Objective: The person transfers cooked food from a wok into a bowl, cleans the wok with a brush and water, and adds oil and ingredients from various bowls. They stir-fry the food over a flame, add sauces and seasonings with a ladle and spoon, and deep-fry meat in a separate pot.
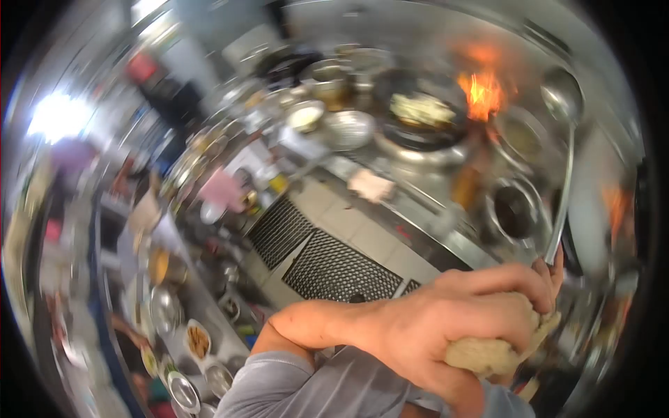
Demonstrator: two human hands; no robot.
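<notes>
My left hand (453,327) reaches across the lower right of the view, its fingers closed around a bunched beige cloth (488,355). A long steel ladle (563,167) rises from just behind its fingertips, with the bowl up at the right. I cannot tell whether this hand also grips the handle. A grey sleeve (293,386) is pushed up the forearm. My right hand is not visible. Beyond, a black wok (421,122) holds pale food, and flames (481,94) burn beside it.
A steel cooking range (418,209) with round burner holes runs across the right. Metal bowls (348,129) and pots crowd its far end. Black grated mats (334,268) lie on the floor. A counter (188,292) at the left carries plates and bowls of food.
</notes>
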